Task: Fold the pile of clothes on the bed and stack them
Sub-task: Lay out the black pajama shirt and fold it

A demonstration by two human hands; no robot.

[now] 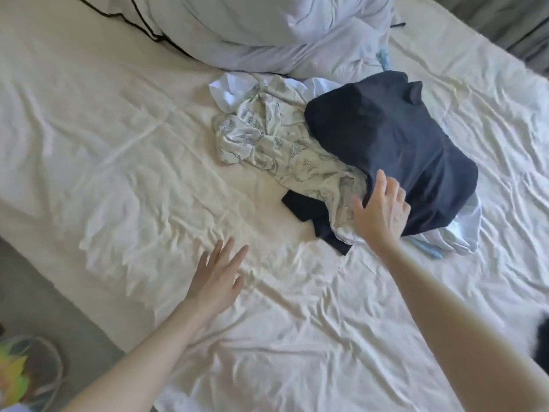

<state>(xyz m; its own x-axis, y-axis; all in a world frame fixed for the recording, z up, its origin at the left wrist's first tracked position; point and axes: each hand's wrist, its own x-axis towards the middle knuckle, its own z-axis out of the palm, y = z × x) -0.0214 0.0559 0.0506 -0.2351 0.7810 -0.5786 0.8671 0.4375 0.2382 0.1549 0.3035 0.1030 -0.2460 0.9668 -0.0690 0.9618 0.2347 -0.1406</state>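
Observation:
A pile of clothes lies on the bed [118, 162]. On top of the pile sits a dark navy garment [386, 138], roughly folded. A crumpled pale floral-print garment [267, 141] spreads to its left, over a white piece [228, 90] and another dark piece [309, 212]. A light blue item [430, 248] peeks out at the pile's near right. My right hand [383, 209] reaches with spread fingers onto the near edge of the navy garment, holding nothing. My left hand [217, 278] hovers open over the bare sheet, left of the pile.
A bunched pale blue duvet [267, 34] with black piping fills the head of the bed. The wrinkled cream sheet spreads left and near. Grey floor [35, 292] and a colourful object [17, 373] lie at the lower left; a curtain [505, 22] hangs at the top right.

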